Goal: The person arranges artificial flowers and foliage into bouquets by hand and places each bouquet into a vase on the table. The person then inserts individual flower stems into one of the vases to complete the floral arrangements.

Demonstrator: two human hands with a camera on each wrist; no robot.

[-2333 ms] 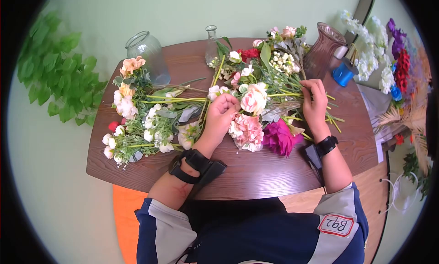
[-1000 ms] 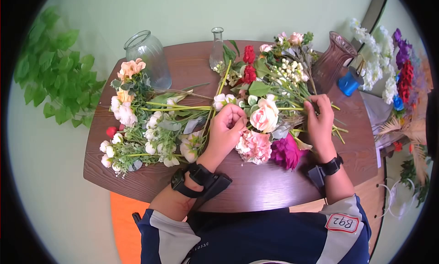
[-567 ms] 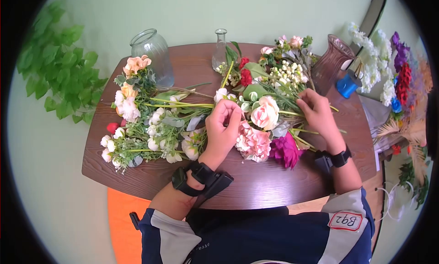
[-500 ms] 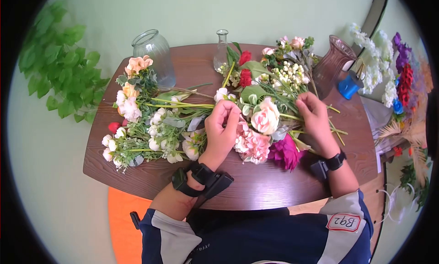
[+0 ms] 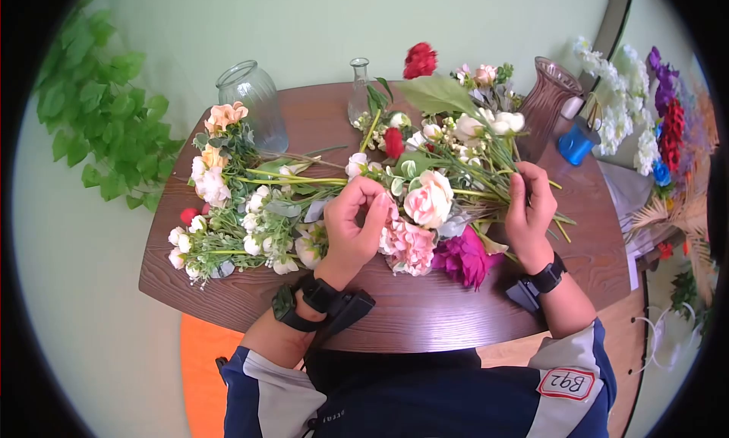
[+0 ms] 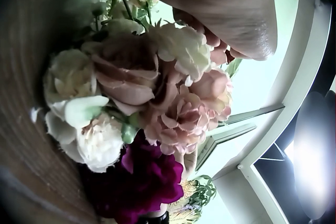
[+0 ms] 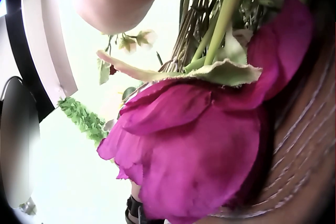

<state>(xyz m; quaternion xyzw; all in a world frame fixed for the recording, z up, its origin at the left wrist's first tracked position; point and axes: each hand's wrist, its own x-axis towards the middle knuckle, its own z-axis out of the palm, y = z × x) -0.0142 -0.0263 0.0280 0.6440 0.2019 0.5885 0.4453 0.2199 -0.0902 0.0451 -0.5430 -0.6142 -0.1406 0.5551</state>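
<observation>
In the head view, the right hand (image 5: 530, 214) pinches green stems (image 5: 497, 181) at the right end of the flower pile. From there a sprig slants up-left, with a large green leaf (image 5: 439, 94), a red flower (image 5: 420, 61) and white blooms (image 5: 507, 123). Curled fingers and thumb of the left hand (image 5: 353, 229) meet beside the pink hydrangea (image 5: 408, 245) and the pale pink rose (image 5: 429, 199); whether they grip anything is hidden. Below the right hand lies a magenta flower (image 5: 465, 257), large in the right wrist view. The left wrist view shows pink blooms (image 6: 181, 119) beside the left hand (image 6: 220, 8).
White and peach flowers (image 5: 211, 184) cover the table's left side. A wide glass jar (image 5: 258, 108) and a narrow glass bottle (image 5: 359, 92) stand at the back, with a purplish vase (image 5: 545, 104) and a blue spool (image 5: 575, 143) at the right. Leafy greenery (image 5: 99, 104) hangs left.
The red flower, large leaf and white blooms have risen from the pile. The left hand has shifted slightly left and down; the right hand has moved slightly and still pinches stems.
</observation>
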